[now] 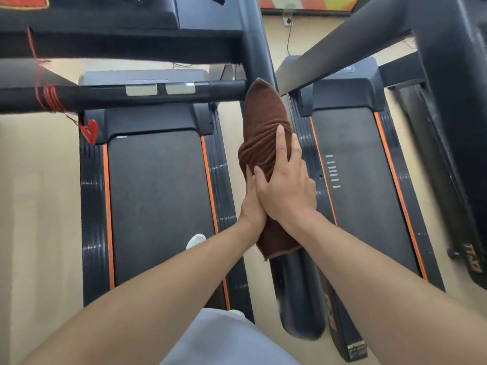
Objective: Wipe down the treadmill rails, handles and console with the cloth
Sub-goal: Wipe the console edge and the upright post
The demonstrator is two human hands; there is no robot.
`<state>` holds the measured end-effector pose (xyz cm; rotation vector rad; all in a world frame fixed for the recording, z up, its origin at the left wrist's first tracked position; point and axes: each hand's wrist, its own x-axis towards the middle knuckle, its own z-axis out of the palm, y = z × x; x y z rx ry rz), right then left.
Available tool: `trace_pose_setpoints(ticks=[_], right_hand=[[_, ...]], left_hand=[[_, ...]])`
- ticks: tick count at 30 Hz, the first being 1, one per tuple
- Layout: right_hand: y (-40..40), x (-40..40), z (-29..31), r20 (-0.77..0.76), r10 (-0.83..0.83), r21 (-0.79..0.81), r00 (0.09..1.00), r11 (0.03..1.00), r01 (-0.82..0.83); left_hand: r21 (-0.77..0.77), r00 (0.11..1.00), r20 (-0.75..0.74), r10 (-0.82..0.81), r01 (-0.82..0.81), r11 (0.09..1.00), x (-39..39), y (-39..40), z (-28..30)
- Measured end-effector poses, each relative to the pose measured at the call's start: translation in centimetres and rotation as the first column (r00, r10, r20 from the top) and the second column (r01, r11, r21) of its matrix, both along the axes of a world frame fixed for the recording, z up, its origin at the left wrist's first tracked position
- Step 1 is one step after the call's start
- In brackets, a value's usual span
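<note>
Gym: two treadmills (158, 196) side by side, beige floor (39, 206).

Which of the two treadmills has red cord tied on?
The left treadmill, where the person stands: red cord wraps its front handlebar. The right treadmill has none.

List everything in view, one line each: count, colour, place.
treadmills: two, black with orange stripes, side by side
side rail: one, black, between the two treadmills
cloth: one, brown, draped over the side rail
crossbar: one, black, across the top
cord: one, red, wound round the crossbar
heart tag: one, red, hanging below the cord
shoe: one, white, on the left treadmill
right hand: one, fingers flat on the cloth
left hand: one, against the cloth, partly under the right hand
</note>
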<state>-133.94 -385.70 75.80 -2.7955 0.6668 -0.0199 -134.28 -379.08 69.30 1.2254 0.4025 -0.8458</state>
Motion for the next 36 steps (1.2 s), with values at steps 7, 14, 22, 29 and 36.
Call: trace_pose_setpoints(ticks=[7,14,22,29,36], right_hand=[[-2.6,11.5,0.9,0.018,0.063,0.073,0.998,0.995,-0.065],[-4.3,14.2,1.5,0.031,0.162,0.225,0.986,0.960,-0.165],[-3.9,7.2,1.6,0.033,0.078,0.415,0.996,0.906,-0.085],[-2.7,-7.3,0.7,0.009,-0.002,0.537,1.000,0.844,-0.003],[-0.9,-19.7,0.4,0.026,-0.048,0.638,0.999,0.770,0.021]], left_hand=[[0.021,0.994,0.103,0.040,-0.043,0.999,11.6,-2.1,0.4],[-0.040,0.994,0.085,0.065,-0.062,0.997,13.3,-2.5,0.4],[0.011,0.977,0.210,0.028,-0.031,0.999,4.8,-1.3,1.9],[0.077,0.960,0.276,-0.035,0.015,0.997,-8.4,1.1,2.5],[0.121,0.968,0.240,-0.069,0.041,0.992,-20.4,3.0,3.6]])
